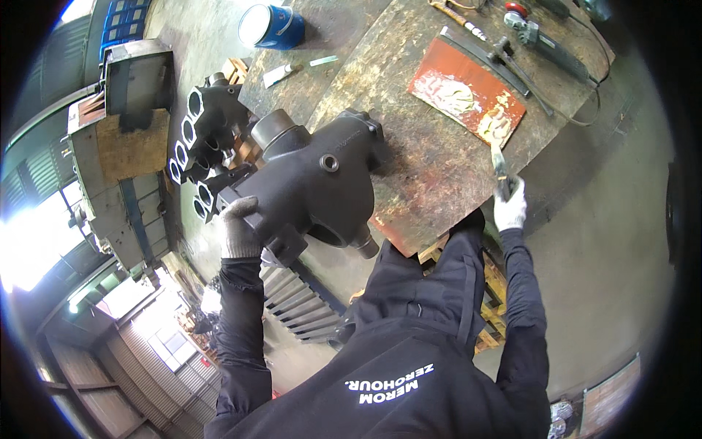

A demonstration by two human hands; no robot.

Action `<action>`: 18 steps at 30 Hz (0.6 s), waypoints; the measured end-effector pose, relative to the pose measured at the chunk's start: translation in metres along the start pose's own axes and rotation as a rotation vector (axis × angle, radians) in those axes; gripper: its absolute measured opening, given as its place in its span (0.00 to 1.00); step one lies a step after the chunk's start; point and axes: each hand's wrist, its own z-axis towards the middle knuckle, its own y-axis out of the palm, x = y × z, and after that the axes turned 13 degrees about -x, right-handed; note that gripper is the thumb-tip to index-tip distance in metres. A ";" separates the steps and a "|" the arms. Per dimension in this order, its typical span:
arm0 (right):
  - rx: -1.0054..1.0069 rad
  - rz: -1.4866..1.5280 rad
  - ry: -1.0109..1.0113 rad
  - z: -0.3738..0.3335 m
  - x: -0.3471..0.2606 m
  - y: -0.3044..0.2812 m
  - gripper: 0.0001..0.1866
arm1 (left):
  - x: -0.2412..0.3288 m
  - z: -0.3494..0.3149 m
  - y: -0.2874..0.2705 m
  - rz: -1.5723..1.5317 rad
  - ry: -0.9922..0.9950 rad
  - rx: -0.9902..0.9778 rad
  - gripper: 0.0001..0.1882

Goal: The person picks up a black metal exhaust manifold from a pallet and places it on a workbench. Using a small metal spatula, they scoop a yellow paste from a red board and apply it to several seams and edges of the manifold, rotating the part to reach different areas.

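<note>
A large black cast metal housing (314,179) lies at the left edge of the worktable, with a short round pipe stub on top and a round port in its side. My left hand (240,230), in a pale knit glove, is closed around the flange at its near left end. Also gloved, my right hand (512,206) grips the dark handle of a putty knife (499,162). The blade touches the near corner of a red board (424,77), beside smeared yellowish paste (499,128). A whiter patch of paste (453,96) covers the board's middle.
An angle grinder (548,47) with its cord, a hammer (515,64) and a wooden-handled tool (459,18) lie at the far right of the table (431,172). A white tube (279,74) and blue bucket (281,28) are far left. Black castings (219,110) stand beyond the left edge.
</note>
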 end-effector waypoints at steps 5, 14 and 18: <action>-0.078 -0.001 0.053 -0.049 -0.004 0.034 0.28 | 0.001 -0.014 -0.011 -0.305 -0.171 0.197 0.09; -0.170 0.175 0.079 -0.038 -0.028 0.059 0.26 | 0.005 -0.028 -0.015 -0.274 -0.224 0.283 0.12; -0.212 0.297 0.053 -0.035 -0.040 0.059 0.24 | 0.008 -0.026 -0.010 -0.377 -0.197 0.275 0.14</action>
